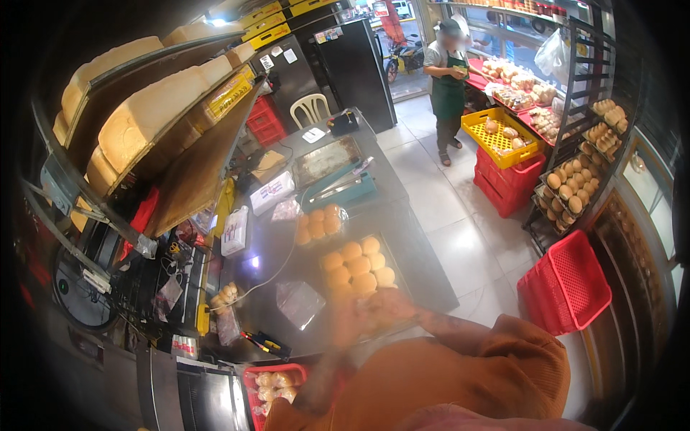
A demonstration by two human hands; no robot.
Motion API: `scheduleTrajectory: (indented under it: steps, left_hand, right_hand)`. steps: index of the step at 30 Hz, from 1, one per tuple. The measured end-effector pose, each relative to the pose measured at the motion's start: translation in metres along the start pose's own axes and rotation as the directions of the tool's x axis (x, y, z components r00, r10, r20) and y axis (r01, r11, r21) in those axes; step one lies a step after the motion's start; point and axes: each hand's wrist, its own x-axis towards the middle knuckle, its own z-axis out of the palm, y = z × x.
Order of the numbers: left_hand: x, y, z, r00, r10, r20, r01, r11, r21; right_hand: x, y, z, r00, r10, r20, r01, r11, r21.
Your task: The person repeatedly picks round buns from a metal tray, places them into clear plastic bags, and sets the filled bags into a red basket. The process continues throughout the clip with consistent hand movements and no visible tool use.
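Note:
Golden round buns (358, 264) sit packed together in rows on the metal table (424, 269), right in front of me. At the near end of these rows are my left hand (346, 316) and my right hand (392, 304), close together and low over the buns. Both are smeared, so their fingers and anything between them cannot be made out. Beyond lies a clear bag of buns (321, 223), and a flat plastic bag (300, 303) rests left of my left hand.
Loaves fill the tilted shelves (190, 169) at left. A red crate of bagged buns (298, 372) stands by my left arm. Red basket (568, 284), bun rack (571, 187) and stacked crates (507, 179) line the right. A person in a green apron (449, 90) stands beyond.

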Motion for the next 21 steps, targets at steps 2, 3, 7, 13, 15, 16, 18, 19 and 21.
scheduleTrajectory:
  steps: [2,3,7,13,15,16,18,19,21]
  left_hand:
    - [-0.005,0.0,0.0,0.926,0.356,0.123,-0.372,0.917,0.142]
    - [-0.003,-0.004,-0.005,0.94,0.238,0.244,-0.299,0.92,0.253]
    - [0.005,-0.026,-0.023,0.983,0.102,0.15,-0.12,0.986,0.118]
    - [-0.018,-0.027,0.0,0.946,0.277,0.167,-0.271,0.961,-0.058]
    - [-0.027,-0.019,0.004,0.962,0.183,0.201,-0.162,0.98,-0.117]
    - [-0.03,-0.013,0.003,0.964,0.221,0.145,-0.196,0.966,-0.17]
    - [-0.028,-0.005,-0.005,0.962,0.216,0.165,-0.181,0.961,-0.207]
    - [-0.031,0.001,-0.01,0.963,0.216,0.158,-0.177,0.957,-0.229]
    - [-0.035,0.013,-0.017,0.952,0.233,0.198,-0.17,0.941,-0.291]
  right_hand:
    - [-0.006,-0.009,-0.002,0.983,0.148,-0.105,-0.177,0.915,-0.362]
    - [-0.009,-0.012,-0.004,0.967,0.246,-0.07,-0.255,0.907,-0.336]
    - [-0.006,-0.021,0.017,0.936,0.278,0.217,-0.328,0.913,0.243]
    - [0.03,-0.009,0.084,0.931,0.341,0.132,-0.34,0.676,0.654]
    - [0.042,-0.004,0.093,0.968,0.252,0.013,-0.177,0.641,0.747]
    - [0.05,-0.003,0.096,0.959,0.283,0.017,-0.204,0.647,0.735]
    - [0.075,0.001,0.101,0.919,0.395,0.008,-0.337,0.771,0.54]
    - [0.092,0.001,0.106,0.912,0.402,-0.079,-0.341,0.852,0.398]
    - [0.117,0.005,0.107,0.913,0.377,-0.156,-0.33,0.906,0.264]
